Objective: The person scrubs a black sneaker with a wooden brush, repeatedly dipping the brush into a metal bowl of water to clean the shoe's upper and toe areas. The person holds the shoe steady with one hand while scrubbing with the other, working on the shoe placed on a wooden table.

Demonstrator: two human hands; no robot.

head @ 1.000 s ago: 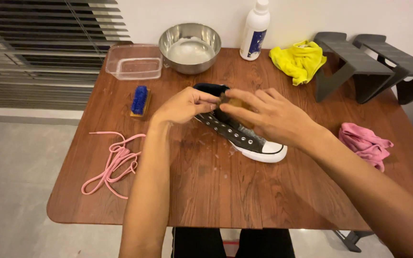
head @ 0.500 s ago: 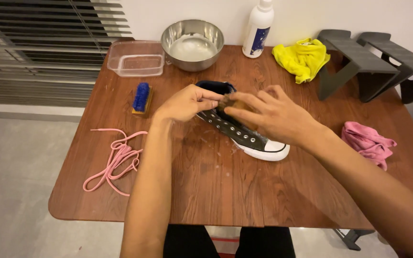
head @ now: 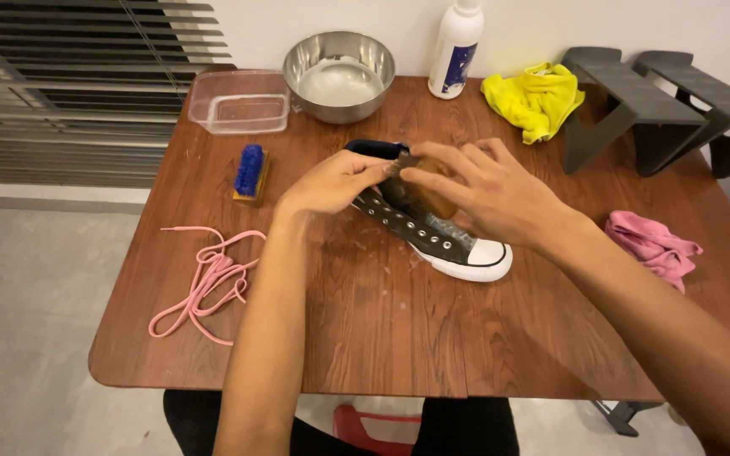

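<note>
Wooden table (head: 399, 338), one dark high-top sneaker (head: 433, 232) lying mid-table, white toe cap pointing toward the right near edge, ankle opening toward the steel bowl (head: 340, 74). Progress as I read it: laces are already out, pink laces (head: 204, 279) sit in a loose heap well left of the shoe, eyelets are bare, and the wood around the shoe is flecked with wet spots, so scrubbing looks underway but not finished; drying and relacing not yet done. Right hand (head: 487, 194) is over the shoe's upper, fingers curled and closed on a small brown brush (head: 428, 186) pressed against the tongue area. Left hand (head: 331, 181) is touching the shoe's ankle end, fingers folded together pinching the collar; what's under the fingertips is hidden, so I can't tell more. Both hands meet right above the shoe's middle, nearly touching each other. Bowl holds whitish liquid, sits at the far edge, beside a clear plastic tub (head: 238, 101) and a white bottle (head: 455, 38). Blue-bristled brush (head: 249, 171) lies unused left of the hands. Yellow cloth (head: 534, 97) far right, pink cloth (head: 652, 245) just right of the right forearm, both apart from the shoe. Two grey shoe stands (head: 635, 101) at the far right corner.
</note>
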